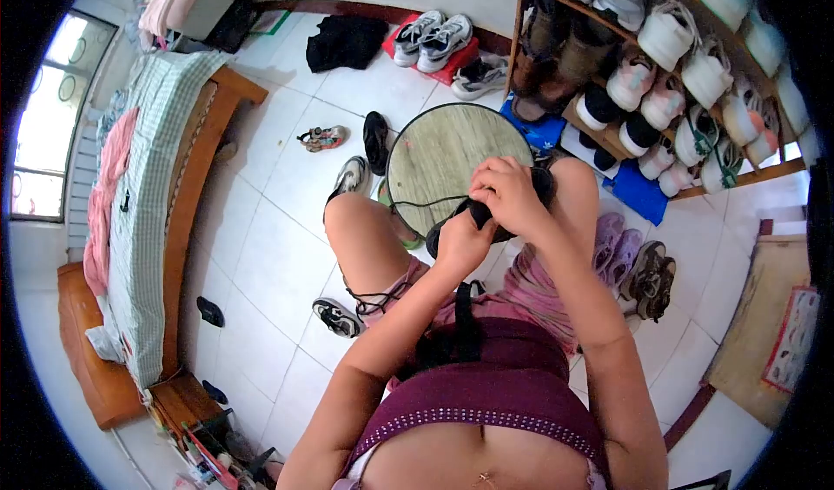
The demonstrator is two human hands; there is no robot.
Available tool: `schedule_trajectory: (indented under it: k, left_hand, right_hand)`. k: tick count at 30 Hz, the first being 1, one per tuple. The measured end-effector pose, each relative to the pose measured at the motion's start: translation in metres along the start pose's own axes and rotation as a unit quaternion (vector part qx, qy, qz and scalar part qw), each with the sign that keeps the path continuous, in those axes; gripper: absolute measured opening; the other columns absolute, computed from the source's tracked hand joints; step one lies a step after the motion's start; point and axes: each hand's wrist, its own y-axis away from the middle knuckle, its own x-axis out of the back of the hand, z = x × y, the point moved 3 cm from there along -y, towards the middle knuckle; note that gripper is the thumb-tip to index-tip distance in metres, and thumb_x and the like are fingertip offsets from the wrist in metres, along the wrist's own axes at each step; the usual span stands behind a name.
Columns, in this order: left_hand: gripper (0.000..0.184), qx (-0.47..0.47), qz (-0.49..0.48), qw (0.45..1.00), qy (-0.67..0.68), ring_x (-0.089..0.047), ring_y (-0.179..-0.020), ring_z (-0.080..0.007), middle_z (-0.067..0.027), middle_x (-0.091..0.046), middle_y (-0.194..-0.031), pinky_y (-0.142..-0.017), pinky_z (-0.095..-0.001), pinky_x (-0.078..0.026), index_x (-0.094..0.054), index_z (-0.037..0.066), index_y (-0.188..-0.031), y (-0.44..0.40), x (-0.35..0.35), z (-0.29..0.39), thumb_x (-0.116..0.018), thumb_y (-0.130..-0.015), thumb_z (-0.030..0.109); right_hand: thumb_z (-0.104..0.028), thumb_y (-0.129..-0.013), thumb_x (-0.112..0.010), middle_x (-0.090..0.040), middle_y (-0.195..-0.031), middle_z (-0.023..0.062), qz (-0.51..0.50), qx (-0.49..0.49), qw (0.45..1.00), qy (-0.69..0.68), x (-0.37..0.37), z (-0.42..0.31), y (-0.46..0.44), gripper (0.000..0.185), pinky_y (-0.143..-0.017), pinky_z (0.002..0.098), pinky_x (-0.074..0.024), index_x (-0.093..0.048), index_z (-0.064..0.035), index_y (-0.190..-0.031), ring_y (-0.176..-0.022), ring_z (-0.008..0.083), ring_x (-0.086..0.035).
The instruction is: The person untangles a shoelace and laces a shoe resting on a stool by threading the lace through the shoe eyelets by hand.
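My left hand (466, 245) is closed on a black shoe (540, 186), near the front edge of a round wooden stool top (452, 147). My right hand (506, 195) lies over the shoe, its fingers bent and pressed together at the dark material between both hands. A thin black lace runs from there to the left across the stool top and hangs near my knee. The shoe's far end shows to the right of my right hand; my hands hide much of its middle.
A shoe rack (608, 99) full of shoes stands at the upper right. Loose shoes lie left of the stool, among them a black one (375, 142). Purple shoes (615, 251) sit right of my leg. A bed (156, 212) is at the left.
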Motion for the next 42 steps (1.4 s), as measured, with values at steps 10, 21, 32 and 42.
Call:
schedule_trajectory:
  k: [10,21,32,42]
  left_hand:
    - [0.027,-0.015,0.037,0.997,-0.070,-0.061,-0.081,-0.0430,-0.0241,-0.064,-0.080,-0.068,-0.0478,-0.048,-0.065,0.003,-0.094,-0.011,0.007,0.004,-0.061,-0.084,0.028]
    - [0.038,0.068,-0.011,0.991,0.110,-0.063,-0.066,-0.0181,-0.0090,-0.067,-0.076,-0.061,-0.0352,-0.048,-0.065,-0.004,-0.088,-0.027,-0.012,-0.038,-0.062,-0.089,0.034]
    - [0.035,0.202,-0.111,0.856,0.463,-0.057,-0.083,-0.0163,-0.0071,-0.062,-0.092,-0.073,-0.0312,-0.045,-0.060,0.004,-0.105,-0.024,0.019,-0.005,-0.053,-0.093,0.036]
    - [0.042,0.230,-0.342,0.727,0.550,-0.057,-0.103,-0.0284,-0.0133,-0.060,-0.117,-0.089,-0.0390,-0.044,-0.051,0.003,-0.125,-0.049,0.018,-0.032,-0.046,-0.093,0.030]
  right_hand:
    - [-0.017,-0.095,-0.052,-0.062,-0.091,0.0003,0.078,-0.234,0.804,-0.541,0.015,0.024,0.024,0.018,-0.082,0.0248,-0.0435,-0.062,-0.0020,-0.096,-0.086,0.0101,-0.055]
    - [-0.027,-0.082,-0.067,-0.062,-0.075,0.0090,0.042,-0.214,0.976,0.013,0.035,0.008,0.049,0.021,-0.057,0.0379,-0.0467,-0.062,-0.0063,-0.078,-0.062,0.0273,-0.061]
    - [-0.021,-0.079,-0.070,-0.064,-0.086,0.0109,0.135,-0.264,0.946,-0.128,-0.007,-0.008,0.087,0.022,-0.064,0.0375,-0.0493,-0.063,-0.0061,-0.093,-0.071,0.0292,-0.062]
    - [-0.016,-0.071,-0.069,-0.050,-0.094,0.0082,0.021,-0.135,0.985,0.101,0.014,-0.026,0.075,0.026,-0.066,0.0423,-0.0488,-0.056,-0.0124,-0.094,-0.085,0.0316,-0.057]
